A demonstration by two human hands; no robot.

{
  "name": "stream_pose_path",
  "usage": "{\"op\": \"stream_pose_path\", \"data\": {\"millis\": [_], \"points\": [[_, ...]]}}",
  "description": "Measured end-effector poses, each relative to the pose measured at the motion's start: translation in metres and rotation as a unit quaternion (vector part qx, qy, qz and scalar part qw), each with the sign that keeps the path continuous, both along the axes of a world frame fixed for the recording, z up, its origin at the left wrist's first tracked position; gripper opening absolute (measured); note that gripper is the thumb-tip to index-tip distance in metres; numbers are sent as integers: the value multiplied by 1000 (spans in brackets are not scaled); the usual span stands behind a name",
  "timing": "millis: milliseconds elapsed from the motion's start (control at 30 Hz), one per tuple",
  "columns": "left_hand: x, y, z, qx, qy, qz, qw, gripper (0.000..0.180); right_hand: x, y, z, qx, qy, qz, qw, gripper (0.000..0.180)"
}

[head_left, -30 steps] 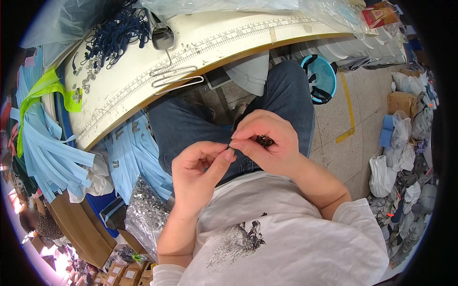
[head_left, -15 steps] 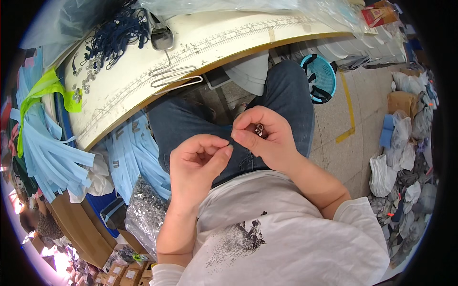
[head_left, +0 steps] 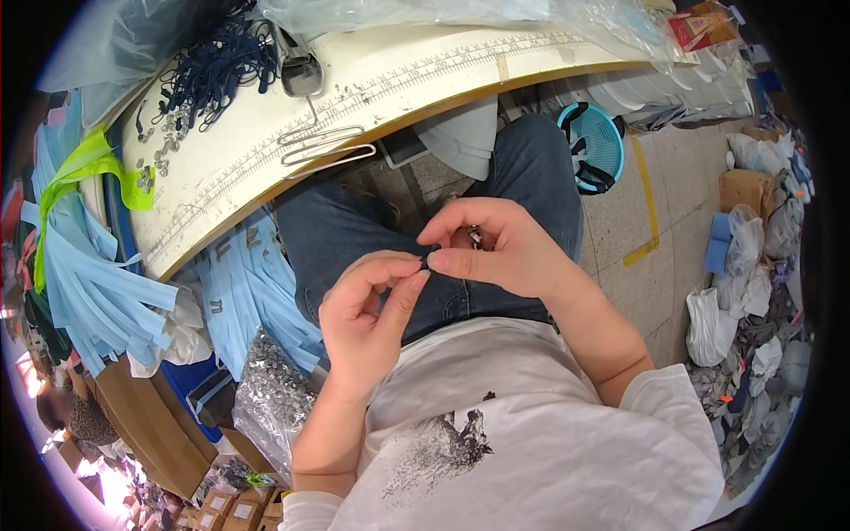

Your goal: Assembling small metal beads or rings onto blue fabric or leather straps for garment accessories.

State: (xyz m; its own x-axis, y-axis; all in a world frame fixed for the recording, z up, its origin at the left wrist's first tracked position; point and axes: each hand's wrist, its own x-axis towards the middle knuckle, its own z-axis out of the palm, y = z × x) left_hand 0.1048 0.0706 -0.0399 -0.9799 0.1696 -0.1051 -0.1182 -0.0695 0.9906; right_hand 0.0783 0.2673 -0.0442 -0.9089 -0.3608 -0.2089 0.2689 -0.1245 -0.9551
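Small dark piece (head_left: 428, 257), its details too tiny to make out, at the meeting fingertips above dark blue denim jeans (head_left: 332, 226); pinched there between thumb and forefinger of both left hand (head_left: 361, 314) and right hand (head_left: 512, 258). Shiny metal bits (head_left: 476, 236) under the right hand's curled fingers. Beyond, long white counter (head_left: 416, 55) with printed ruler marks, bearing tangled navy cords (head_left: 217, 73). Off left, pale blue fabric strips (head_left: 97, 279).
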Motion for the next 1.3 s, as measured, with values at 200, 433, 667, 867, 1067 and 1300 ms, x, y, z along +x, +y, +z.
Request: {"op": "stream_pose_path", "data": {"millis": [200,433,667,867,1067,1300], "points": [[-2,3,7,-8,20,15,1000,23,5,-2,-4,-118,-58,-2,991,9],[-3,1,0,-99,125,63,985,25,7,-5,-1,-169,-95,-22,981,9],[3,-2,-2,113,42,-2,993,27,11,-7,-4,-355,-226,4,907,13],[3,-6,-4,193,11,-38,980,26,6,-11,8,-270,-237,-18,933,19],[1,-4,-6,264,11,-35,964,32,3,-13,9,-226,-229,-84,943,18],[-3,-3,-7,303,34,-39,952,33,-2,-18,22,-217,-220,-94,946,17]]}}
